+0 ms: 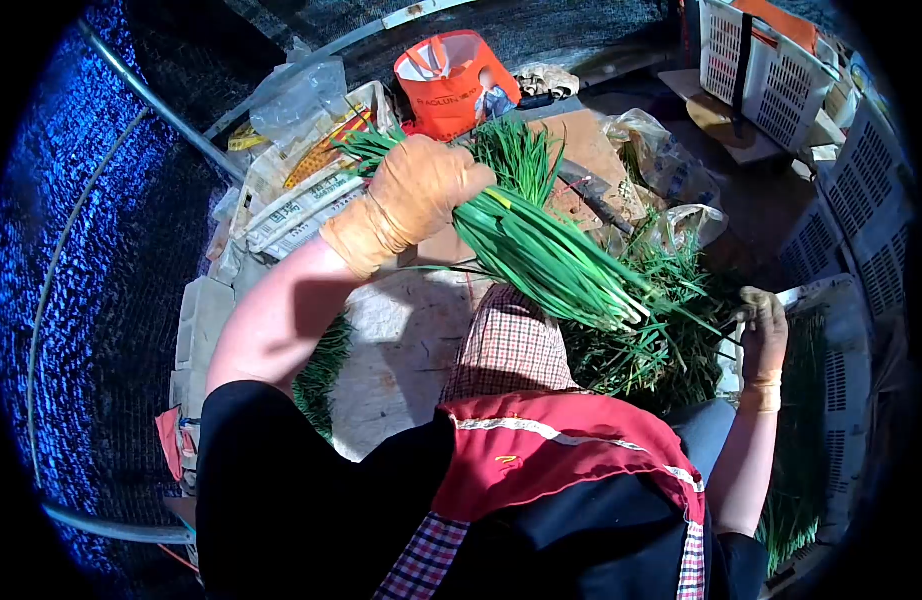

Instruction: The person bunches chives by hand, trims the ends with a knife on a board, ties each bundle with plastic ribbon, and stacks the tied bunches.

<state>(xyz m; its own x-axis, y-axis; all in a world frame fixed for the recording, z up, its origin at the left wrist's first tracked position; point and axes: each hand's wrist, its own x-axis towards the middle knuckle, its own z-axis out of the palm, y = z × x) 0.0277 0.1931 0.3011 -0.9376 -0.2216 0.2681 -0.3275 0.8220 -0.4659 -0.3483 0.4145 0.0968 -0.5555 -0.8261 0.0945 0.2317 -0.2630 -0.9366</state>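
Note:
My left hand (416,195), in an orange glove, is wrapped around a bunch of garlic chives (551,250). The bunch is held up slantwise, its pale cut ends pointing down to the right and its leaf tips sticking out behind my hand. At the right, my right hand (764,335), in a dirt-stained glove, has its fingers bent together near the thin strands that trail from the bunch. Whatever it pinches is too small to make out. Under the bunch lies a heap of loose green leaves (661,355). More chives (518,155) lie behind my left hand.
A knife (596,200) lies on a brown board (581,150). Beyond stands an orange-red bag (449,95). Left of it is a crate with packets (301,215). White plastic crates (771,75) stand far right; another crate (846,400) beside my right arm holds greens.

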